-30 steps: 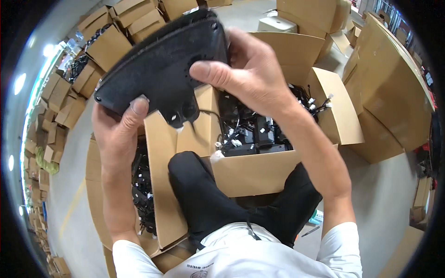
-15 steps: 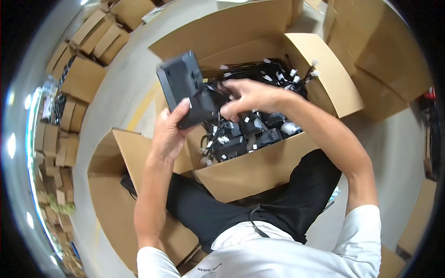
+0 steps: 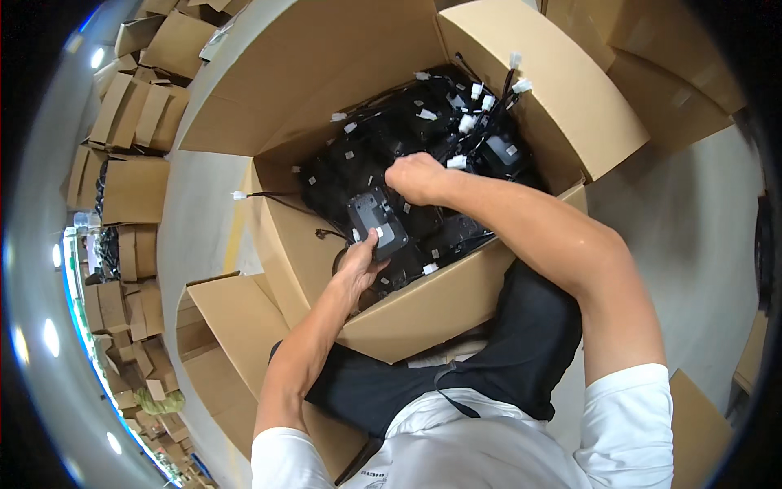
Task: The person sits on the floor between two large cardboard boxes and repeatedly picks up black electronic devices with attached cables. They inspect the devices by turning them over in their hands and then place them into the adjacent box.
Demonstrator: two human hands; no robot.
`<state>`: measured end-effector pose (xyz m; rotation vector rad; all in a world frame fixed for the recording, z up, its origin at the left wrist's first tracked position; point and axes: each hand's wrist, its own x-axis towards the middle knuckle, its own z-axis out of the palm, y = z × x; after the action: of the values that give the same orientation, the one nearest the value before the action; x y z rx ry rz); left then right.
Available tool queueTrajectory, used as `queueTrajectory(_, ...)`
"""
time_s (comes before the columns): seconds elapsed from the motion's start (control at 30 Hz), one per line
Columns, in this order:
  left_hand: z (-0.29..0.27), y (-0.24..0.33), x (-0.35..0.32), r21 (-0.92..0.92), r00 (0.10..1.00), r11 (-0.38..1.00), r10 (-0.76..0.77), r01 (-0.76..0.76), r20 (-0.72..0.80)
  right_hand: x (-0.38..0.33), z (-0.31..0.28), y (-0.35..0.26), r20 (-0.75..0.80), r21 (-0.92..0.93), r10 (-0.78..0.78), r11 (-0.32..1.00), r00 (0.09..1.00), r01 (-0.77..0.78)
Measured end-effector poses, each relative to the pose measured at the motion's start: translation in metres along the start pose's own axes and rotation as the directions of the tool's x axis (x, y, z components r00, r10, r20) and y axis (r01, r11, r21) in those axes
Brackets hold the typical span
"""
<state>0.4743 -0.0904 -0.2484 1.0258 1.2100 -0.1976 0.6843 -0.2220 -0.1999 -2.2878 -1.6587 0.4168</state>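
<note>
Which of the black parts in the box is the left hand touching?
The grey-faced part at the near left of the box. The left hand grips its lower edge, and its flat face turns up; the rest lie tangled in wires.

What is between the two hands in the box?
In the head view, a flat black part lies between them: the left hand grips its near end, and the right hand sits just beyond its far end.

White short-sleeved T-shirt, black trousers (drawstring at waist); forearms bare, no gloves, no watch.
</note>
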Motion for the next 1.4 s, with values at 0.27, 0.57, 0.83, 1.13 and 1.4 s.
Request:
queueTrajectory(0.27, -0.003, -0.009, 0.009, 0.279, 0.989, 0.954, 0.135, -0.114, -0.059, 0.003, -0.007, -0.001, 0.013, -0.086, -0.058, 0.995, 0.998, 0.059)
queueTrajectory(0.57, -0.013, 0.003, 0.022, 0.46, 0.982, 0.883, 0.157, -0.091, -0.108, 0.006, -0.003, 0.002, -0.009, -0.172, -0.083, 0.982, 0.996, 0.081)
queueTrajectory(0.83, -0.002, 0.002, 0.017, 0.674, 0.987, 0.737, 0.141, -0.052, -0.078, 0.008, 0.013, 0.016, 0.026, -0.368, -0.188, 0.911, 0.982, 0.184)
queueTrajectory(1.13, -0.013, 0.064, -0.125, 0.758, 0.588, 0.174, 0.744, -0.629, 0.317, -0.029, -0.003, 0.024, 0.006, -0.282, -0.169, 0.945, 0.986, 0.164)
queueTrajectory(1.4, -0.337, -0.023, -0.308, 0.739, 0.173, 0.449, 0.89, -0.502, -0.422, -0.002, -0.019, -0.005, -0.011, -0.149, -0.09, 0.985, 0.996, 0.088)
